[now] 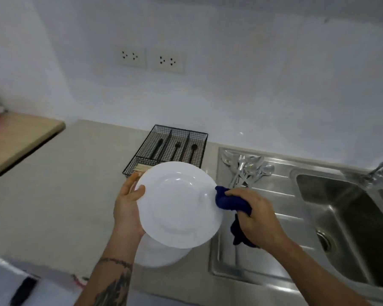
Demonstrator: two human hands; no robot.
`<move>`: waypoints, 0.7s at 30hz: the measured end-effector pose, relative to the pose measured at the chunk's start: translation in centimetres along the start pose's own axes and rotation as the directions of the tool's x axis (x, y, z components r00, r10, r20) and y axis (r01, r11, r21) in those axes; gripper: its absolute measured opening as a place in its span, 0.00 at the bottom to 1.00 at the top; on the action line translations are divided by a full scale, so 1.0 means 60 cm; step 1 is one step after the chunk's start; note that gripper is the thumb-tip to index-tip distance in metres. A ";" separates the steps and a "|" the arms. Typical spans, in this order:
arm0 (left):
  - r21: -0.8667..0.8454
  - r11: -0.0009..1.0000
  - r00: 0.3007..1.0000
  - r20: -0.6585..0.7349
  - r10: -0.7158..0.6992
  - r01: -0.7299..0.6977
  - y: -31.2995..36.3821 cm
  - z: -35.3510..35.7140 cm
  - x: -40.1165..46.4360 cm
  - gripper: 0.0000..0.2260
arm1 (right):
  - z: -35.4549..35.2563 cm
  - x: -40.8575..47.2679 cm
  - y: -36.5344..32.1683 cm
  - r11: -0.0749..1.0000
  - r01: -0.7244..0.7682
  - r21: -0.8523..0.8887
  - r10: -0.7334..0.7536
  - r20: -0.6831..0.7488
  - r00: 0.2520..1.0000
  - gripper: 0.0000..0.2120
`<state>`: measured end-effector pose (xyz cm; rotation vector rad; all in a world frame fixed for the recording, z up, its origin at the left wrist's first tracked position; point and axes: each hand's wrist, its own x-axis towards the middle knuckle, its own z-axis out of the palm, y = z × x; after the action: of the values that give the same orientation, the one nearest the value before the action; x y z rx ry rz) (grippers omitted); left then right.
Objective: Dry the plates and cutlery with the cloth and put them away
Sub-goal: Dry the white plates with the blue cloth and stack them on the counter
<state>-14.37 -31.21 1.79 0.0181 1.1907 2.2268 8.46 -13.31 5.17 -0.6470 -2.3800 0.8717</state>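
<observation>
Left grip (128,202) clamps the plate (178,204) at its nine o'clock rim above the bench (60,195), right grip (255,214) clenches the cloth (227,200) at three o'clock; best to turn the plate steadily, wiping rim inward.

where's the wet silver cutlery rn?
Head view, right of centre: silver cutlery heaped on the sink drainboard, right of the black wire tray, behind the right hand.

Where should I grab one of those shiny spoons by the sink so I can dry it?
Take a spoon by its thin handle, reaching in from the near side, probably. The silver cutlery lies in a heap on the draining board with bowls fanned toward the wall and handles bunched toward you, so the handles are easiest to pinch.
</observation>
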 end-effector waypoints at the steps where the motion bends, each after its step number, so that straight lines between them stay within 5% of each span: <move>1: 0.015 1.000 0.998 -0.057 0.011 -0.010 0.004 -0.020 -0.004 0.21 | 0.005 0.003 0.000 1.000 -0.009 0.015 0.009 0.003 1.000 0.34; 14: -0.009 1.000 0.966 -0.257 0.013 -0.016 -0.011 -0.082 -0.038 0.16 | 0.024 -0.001 -0.003 0.985 -0.095 0.141 0.089 0.046 0.995 0.28; 21: 0.402 0.910 0.897 -0.358 0.260 -0.103 -0.018 -0.080 -0.045 0.18 | 0.017 -0.011 0.000 0.983 -0.107 0.147 0.101 0.052 0.994 0.28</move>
<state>-12.99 -35.76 -1.17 -0.1954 1.9057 2.1902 8.33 -14.11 4.30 -0.7032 -2.3089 1.1088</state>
